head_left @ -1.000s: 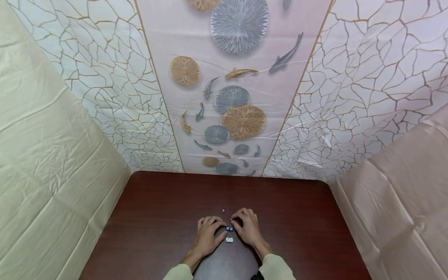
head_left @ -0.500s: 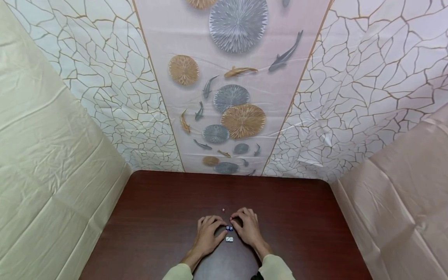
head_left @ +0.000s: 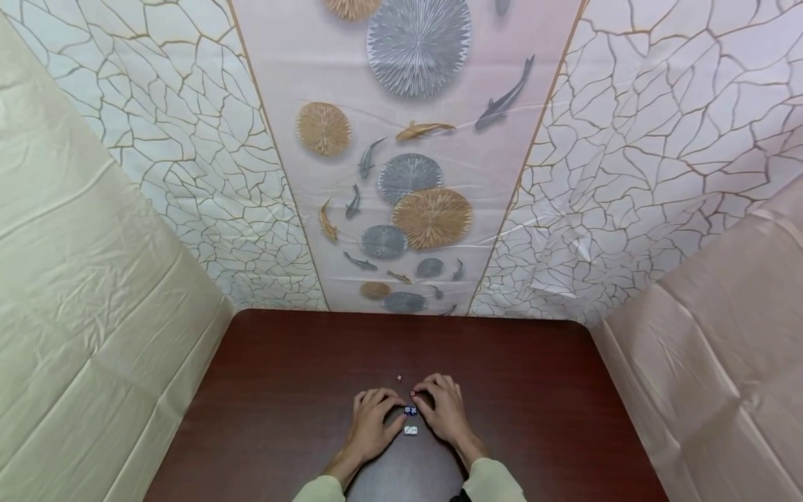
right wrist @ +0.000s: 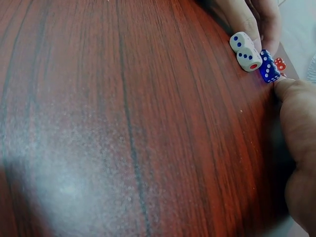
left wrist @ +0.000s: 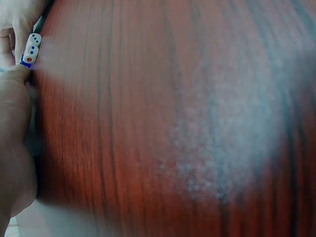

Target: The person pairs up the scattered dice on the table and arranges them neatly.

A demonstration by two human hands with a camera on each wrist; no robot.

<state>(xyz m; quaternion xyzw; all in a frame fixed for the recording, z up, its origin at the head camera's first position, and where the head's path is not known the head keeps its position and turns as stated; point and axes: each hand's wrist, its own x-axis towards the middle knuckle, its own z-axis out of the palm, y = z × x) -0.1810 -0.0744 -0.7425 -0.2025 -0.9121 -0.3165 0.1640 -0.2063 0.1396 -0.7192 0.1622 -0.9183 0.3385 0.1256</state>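
Two blue dice [head_left: 410, 411] sit side by side on the dark red table [head_left: 282, 390]. My left hand [head_left: 370, 424] is at their left, its thumb and index finger curled around the left blue die. A red die [head_left: 413, 394] lies just beyond, at the fingertips of my right hand [head_left: 447, 408], which pinches it between thumb and index finger. Nearer me, two white dice [head_left: 410, 431] stand touching each other. In the right wrist view, the white dice [right wrist: 245, 51] and a blue die [right wrist: 269, 66] show beside my thumb. Fingers partly hide the blue and red dice.
Another red die [head_left: 399, 378] lies alone, farther off and slightly left of the pinched one. Behind the table hangs a patterned cloth [head_left: 351, 181] with printed fish. Plain cloth walls [head_left: 94, 293] close both sides.
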